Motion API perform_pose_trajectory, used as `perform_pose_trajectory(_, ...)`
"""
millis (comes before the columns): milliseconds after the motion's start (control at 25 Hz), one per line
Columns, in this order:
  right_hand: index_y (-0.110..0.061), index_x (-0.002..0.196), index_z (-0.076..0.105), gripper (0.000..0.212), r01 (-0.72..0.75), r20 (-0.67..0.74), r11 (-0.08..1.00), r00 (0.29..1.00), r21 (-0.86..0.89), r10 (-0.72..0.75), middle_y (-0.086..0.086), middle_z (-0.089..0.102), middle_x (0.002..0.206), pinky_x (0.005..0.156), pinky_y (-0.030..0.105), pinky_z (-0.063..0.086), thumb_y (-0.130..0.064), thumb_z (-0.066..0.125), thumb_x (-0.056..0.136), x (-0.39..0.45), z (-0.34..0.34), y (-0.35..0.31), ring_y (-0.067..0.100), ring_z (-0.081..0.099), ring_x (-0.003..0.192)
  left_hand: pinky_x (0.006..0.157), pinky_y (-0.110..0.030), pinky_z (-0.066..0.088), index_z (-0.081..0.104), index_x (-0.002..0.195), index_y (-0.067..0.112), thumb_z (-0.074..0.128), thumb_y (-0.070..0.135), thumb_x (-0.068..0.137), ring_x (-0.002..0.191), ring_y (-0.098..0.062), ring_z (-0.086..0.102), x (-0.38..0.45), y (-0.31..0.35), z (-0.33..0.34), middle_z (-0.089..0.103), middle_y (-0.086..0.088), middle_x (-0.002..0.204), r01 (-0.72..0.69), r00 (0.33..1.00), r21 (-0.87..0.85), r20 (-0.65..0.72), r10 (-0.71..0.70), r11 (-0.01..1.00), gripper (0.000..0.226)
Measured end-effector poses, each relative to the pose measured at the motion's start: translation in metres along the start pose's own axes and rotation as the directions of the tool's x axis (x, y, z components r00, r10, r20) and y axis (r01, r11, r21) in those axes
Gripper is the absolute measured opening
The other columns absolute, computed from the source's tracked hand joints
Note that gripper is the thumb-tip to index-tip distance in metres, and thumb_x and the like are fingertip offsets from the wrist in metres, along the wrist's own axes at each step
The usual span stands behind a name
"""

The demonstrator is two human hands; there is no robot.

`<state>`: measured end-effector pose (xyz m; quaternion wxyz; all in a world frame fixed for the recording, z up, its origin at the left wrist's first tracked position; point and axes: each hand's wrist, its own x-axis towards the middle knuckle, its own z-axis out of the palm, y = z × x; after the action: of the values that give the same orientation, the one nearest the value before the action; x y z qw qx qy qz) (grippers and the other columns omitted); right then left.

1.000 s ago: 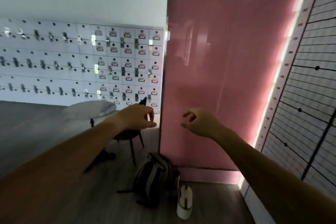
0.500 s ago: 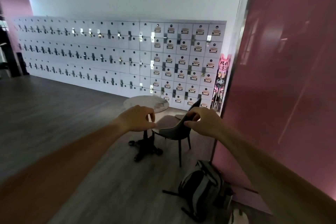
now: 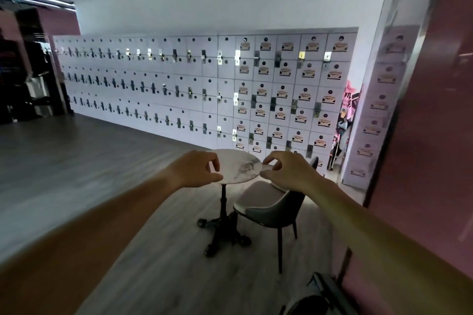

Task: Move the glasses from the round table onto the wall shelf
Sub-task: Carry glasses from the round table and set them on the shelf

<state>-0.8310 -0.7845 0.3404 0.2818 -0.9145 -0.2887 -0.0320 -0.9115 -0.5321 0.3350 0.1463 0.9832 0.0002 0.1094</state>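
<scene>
White locker wall (image 3: 204,89), grey wood floor (image 3: 76,161), glossy pink panel (image 3: 435,135), grey chair (image 3: 268,210), dim light

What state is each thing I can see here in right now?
left hand: raised, fingers pinched, empty
right hand: raised, fingers curled, empty
round table: upright, visible top bare
chair: upright, beside the table, unoccupied
lockers: doors shut
backpack: on the floor
</scene>
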Motion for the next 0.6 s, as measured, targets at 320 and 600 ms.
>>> perform_pose_trajectory(320, -0.032, 0.116, 0.064, 0.041, -0.004, 0.060, 1.000, 0.998, 0.008, 0.003, -0.001, 0.070, 0.108, 0.073, 0.029, 0.046, -0.048, 0.071, 0.078, 0.148, 0.043, 0.031, 0.014, 0.062, 0.090, 0.062, -0.021, 0.040, 0.063, 0.094, 0.033, 0.071, 0.047, 0.081, 0.075, -0.003, 0.062, 0.126, -0.079, 0.021, 0.069, 0.013, 0.084, 0.068, 0.997, -0.032, 0.035, -0.067, 0.997, 0.021)
perform_pose_trajectory(600, -0.033, 0.111, 0.065, 0.038, -0.069, 0.045, 0.998, 0.997, -0.003, 0.069, -0.006, 0.069, 0.092, 0.066, 0.027, 0.044, -0.051, 0.071, 0.079, 0.296, 0.072, 0.054, 0.010, 0.063, 0.081, 0.061, -0.020, 0.040, 0.066, 0.095, 0.029, 0.073, 0.046, 0.080, 0.077, -0.005, 0.063, 0.268, -0.165, 0.039, 0.069, 0.011, 0.082, 0.047, 0.998, -0.099, 0.034, -0.043, 0.994, 0.023)
